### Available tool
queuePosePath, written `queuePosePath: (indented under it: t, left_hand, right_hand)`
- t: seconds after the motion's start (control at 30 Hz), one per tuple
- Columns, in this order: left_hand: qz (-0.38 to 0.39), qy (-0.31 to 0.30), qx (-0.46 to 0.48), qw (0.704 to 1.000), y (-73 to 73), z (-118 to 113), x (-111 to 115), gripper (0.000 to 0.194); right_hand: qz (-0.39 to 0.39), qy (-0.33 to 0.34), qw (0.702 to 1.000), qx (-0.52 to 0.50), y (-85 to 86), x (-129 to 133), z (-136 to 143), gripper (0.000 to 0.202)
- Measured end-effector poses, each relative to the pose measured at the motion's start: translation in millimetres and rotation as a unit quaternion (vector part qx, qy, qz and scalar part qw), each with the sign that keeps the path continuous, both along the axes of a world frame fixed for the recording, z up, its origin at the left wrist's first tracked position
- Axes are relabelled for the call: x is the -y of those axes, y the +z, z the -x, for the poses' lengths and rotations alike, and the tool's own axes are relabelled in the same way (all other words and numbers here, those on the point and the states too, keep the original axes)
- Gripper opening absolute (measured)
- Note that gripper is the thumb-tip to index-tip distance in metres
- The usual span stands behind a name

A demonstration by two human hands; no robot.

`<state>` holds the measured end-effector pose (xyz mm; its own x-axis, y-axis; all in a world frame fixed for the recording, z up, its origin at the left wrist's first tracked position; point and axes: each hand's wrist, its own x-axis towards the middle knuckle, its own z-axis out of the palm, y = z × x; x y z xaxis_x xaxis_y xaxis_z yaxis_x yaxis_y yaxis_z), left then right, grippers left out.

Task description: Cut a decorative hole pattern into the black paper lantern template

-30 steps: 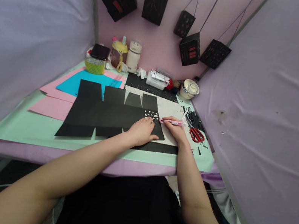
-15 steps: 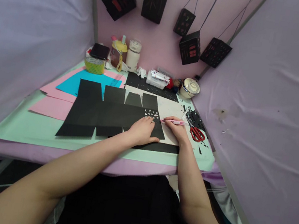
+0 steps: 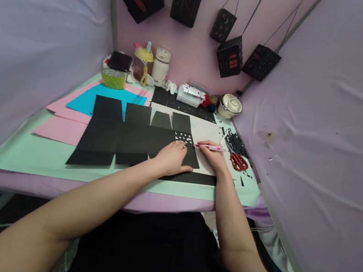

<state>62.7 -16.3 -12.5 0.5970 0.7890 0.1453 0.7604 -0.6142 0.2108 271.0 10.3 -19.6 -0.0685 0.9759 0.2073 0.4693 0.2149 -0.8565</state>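
Observation:
A large sheet of black card (image 3: 135,140) with slit flaps along two edges lies on the table, and a patch of small cut-out shapes shows near its right end. My left hand (image 3: 172,158) rests flat on the card just below these cut-outs, fingers stretched and thumb out to the right. At the card's right edge, my right hand (image 3: 212,154) is closed around a slim pink craft knife (image 3: 214,148), held like a pen with its tip at the card by the cut-outs. The blade itself is too small to make out.
Red scissors (image 3: 239,162) and a heap of black paper scraps (image 3: 235,143) lie right of my right hand. Blue paper (image 3: 104,99) and pink paper (image 3: 60,129) lie left. A white bottle (image 3: 161,67), yellow tape (image 3: 113,79) and a bowl (image 3: 230,107) stand behind; black paper lanterns (image 3: 229,58) hang above.
The whole view has shifted very slightly. Both hands, the craft knife and the black card keep nearly the same places relative to one another.

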Motion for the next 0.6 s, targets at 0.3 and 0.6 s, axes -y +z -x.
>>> queuePosePath:
  t: [0.3, 0.6]
  left_hand:
    - [-0.003, 0.001, -0.011, 1.0, -0.3, 0.4, -0.1, 0.079]
    - [0.001, -0.002, -0.003, 1.0, -0.3, 0.3, -0.3, 0.078]
  right_hand:
    - [-0.015, 0.025, 1.0, -0.005, -1.2, -1.4, 1.6, 0.027]
    - [0.013, -0.005, 1.0, -0.005, -0.1, -1.2, 1.6, 0.027]
